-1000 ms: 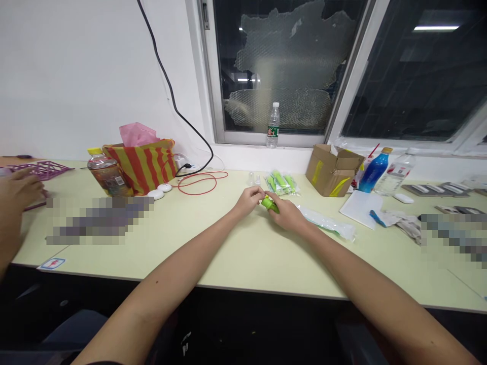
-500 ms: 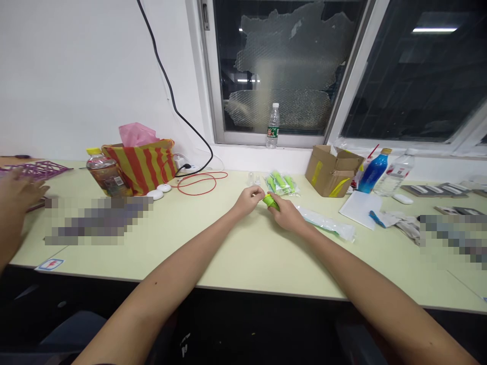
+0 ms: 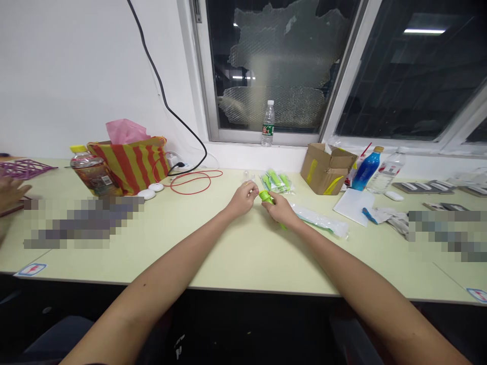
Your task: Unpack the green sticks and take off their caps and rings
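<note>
Your right hand [image 3: 280,207] is gripping a green piece [image 3: 266,196]. Your left hand [image 3: 242,198] is hovering just beside it, half-curled, contents unclear.

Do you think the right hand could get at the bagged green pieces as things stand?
Probably not immediately: the right hand holds a green object; nothing seems to block the bagged green pieces.
</note>
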Tool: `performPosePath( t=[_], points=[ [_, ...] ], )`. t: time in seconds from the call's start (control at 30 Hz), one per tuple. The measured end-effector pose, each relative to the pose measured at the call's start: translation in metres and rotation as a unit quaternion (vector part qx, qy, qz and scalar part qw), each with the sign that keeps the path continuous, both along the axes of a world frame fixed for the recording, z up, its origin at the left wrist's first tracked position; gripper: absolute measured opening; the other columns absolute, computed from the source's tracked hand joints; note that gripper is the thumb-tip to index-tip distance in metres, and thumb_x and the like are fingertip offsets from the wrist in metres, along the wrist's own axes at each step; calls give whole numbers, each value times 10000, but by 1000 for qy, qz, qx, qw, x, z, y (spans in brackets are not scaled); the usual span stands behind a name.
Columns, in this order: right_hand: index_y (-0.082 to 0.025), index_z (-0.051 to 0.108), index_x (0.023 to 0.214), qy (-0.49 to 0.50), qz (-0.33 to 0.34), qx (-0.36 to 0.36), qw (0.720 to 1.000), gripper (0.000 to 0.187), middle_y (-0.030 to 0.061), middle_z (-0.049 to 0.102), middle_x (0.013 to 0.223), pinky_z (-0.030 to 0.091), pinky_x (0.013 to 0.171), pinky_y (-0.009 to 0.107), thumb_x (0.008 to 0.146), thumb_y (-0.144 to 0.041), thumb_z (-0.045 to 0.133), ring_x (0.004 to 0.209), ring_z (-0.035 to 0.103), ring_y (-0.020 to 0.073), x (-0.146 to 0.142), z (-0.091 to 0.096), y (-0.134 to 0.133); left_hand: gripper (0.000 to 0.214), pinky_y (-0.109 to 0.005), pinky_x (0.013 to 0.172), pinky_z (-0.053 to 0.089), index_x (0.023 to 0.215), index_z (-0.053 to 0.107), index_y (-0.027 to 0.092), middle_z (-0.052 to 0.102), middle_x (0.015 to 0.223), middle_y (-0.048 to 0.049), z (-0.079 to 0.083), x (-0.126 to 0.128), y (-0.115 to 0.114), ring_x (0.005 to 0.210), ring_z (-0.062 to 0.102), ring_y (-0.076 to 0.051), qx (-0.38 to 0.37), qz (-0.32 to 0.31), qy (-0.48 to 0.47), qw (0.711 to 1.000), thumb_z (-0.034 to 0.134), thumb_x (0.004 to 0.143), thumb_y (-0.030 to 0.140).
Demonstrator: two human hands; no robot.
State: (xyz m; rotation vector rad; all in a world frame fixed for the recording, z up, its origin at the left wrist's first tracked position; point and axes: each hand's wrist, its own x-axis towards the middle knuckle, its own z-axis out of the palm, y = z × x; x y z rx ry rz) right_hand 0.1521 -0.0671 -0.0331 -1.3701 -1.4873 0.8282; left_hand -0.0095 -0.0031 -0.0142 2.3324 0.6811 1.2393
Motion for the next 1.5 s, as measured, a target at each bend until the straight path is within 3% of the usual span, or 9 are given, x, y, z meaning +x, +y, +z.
performPosePath(
  t=[0.1, 0.17, 0.3, 0.4, 0.63, 1.03, 1.13, 1.33, 1.5],
  points=[
    [-205, 617, 1013, -114, -49, 77, 989, 247, 36, 622, 856, 404, 659, 273, 792, -307, 574, 751, 538, 182, -1, 2, -1, 203, -321, 841, 388, 727, 490, 194, 540, 849, -51, 1, 5, -3, 879, 492, -191, 1, -15, -20, 1000, 466, 908, 284],
    [-205, 611, 981, -120, -53, 75, 989, 212, 29, 615, 818, 408, 627, 267, 800, -304, 563, 706, 538, 170, -2, 4, -1, 211, -314, 825, 392, 727, 489, 194, 538, 849, -50, 2, 6, -3, 877, 492, -189, -8, -24, -18, 1000, 461, 912, 291],
    [-214, 565, 915, 1, -6, -27, 1000, 167, -24, 512, 612, 344, 427, 234, 799, -333, 574, 453, 445, 120, -2, 9, -2, 203, -302, 780, 384, 733, 497, 194, 555, 842, -44, 2, -1, 4, 866, 495, -187, -6, -16, 9, 1000, 480, 904, 300],
    [-221, 527, 868, 119, 28, -84, 989, 176, -46, 477, 579, 291, 353, 214, 765, -325, 626, 392, 395, 94, -3, 14, -4, 221, -307, 784, 376, 714, 506, 195, 570, 813, -39, 1, -7, 10, 859, 493, -191, 8, -9, 27, 1000, 486, 902, 309],
    [-223, 507, 850, 239, 60, -110, 963, 257, -54, 486, 584, 260, 335, 190, 709, -313, 702, 388, 371, 72, -4, 24, -11, 279, -282, 736, 376, 762, 553, 193, 563, 778, -18, -5, -8, 13, 786, 497, -166, -33, -7, 11, 999, 468, 922, 406],
    [-205, 447, 877, 377, 124, -142, 907, 239, -66, 461, 567, 198, 333, 170, 764, -267, 648, 376, 314, 58, 3, 24, -7, 327, -252, 702, 400, 841, 545, 185, 545, 746, -2, -14, 4, 8, 728, 503, -130, -136, -100, -54, 984, 505, 902, 504],
    [-206, 443, 864, 372, 118, -136, 911, 225, -67, 465, 561, 233, 331, 179, 785, -269, 644, 370, 329, 63, 3, 22, -7, 324, -256, 683, 418, 841, 559, 181, 545, 721, -2, -13, 5, 7, 694, 510, -126, -148, -103, -64, 981, 543, 883, 502],
    [-189, 487, 889, 275, 78, -108, 952, 202, 23, 630, 691, 427, 407, 240, 844, -321, 633, 475, 555, 129, 1, 19, -4, 313, -256, 661, 435, 811, 604, 172, 567, 741, -11, 3, 3, -4, 695, 527, -127, -140, -88, -81, 983, 610, 842, 484],
    [-212, 469, 799, 77, -28, 7, 997, 350, -5, 598, 654, 337, 346, 206, 827, -509, 652, 398, 468, 88, 7, 11, -3, 294, -258, 628, 414, 802, 616, 173, 564, 701, -8, 11, 1, -9, 641, 502, -121, -136, -73, -51, 987, 601, 853, 462]
  ],
)
